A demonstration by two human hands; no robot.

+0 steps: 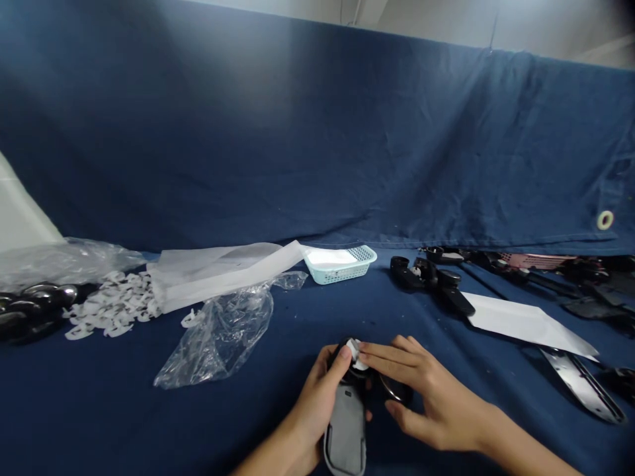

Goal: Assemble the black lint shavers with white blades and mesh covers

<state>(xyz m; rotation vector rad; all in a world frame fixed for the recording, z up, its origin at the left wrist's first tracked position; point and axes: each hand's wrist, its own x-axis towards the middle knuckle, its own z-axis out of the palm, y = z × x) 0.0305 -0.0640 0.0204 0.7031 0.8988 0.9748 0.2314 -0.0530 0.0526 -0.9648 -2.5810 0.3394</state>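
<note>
My left hand (322,390) is wrapped around a dark plastic housing (346,430) with a long grey recessed section and a rounded black upper end. A small white plastic clip (354,354) sits at that upper end, with my left thumb against it. The index and middle fingers of my right hand (426,393) press on the clip from the other side. Beneath those fingers, a glossy black round cap (395,390) rests against my right thumb, partly covered by the hand. The fingers hide much of the housing's top.
At left lie a pile of white clips (116,304), glossy black caps (37,307) and a clear plastic bag (223,334). A pale blue basket (340,272) stands at the back. Black plastic parts (431,281), white paper (526,320) and a shiny elongated cover (580,383) lie at right.
</note>
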